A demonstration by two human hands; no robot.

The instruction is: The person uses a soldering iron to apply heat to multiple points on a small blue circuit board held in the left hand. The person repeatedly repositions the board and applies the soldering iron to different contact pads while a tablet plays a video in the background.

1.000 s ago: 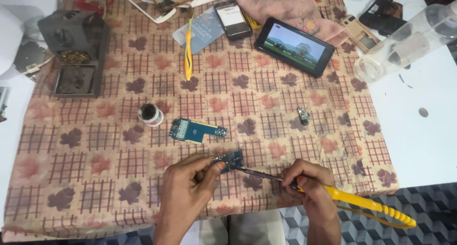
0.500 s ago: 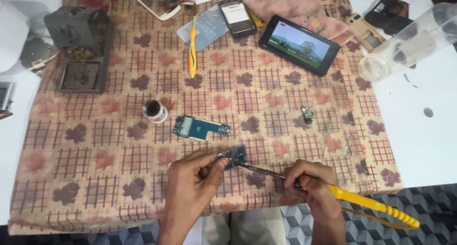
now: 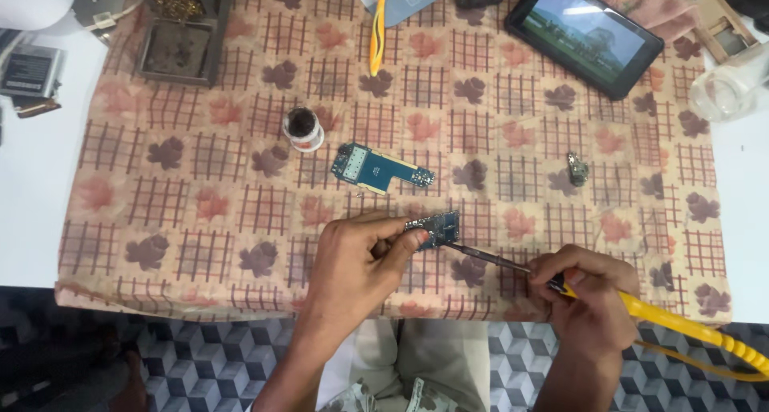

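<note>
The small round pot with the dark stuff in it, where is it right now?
The small round pot stands on the patterned cloth, upper left of the blue circuit board and below the dark metal tray.

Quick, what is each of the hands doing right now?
Left hand: closed on small blue circuit board.
Right hand: closed on yellow soldering iron.

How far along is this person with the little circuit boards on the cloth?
Midway, it seems. In hand: the left hand pinches a small blue circuit board while the right hand holds a yellow-handled soldering iron, its tip at the board's edge. A second, larger blue board lies apart on the patterned cloth, beside a small round pot; whether it is finished or waiting cannot be told.
</note>
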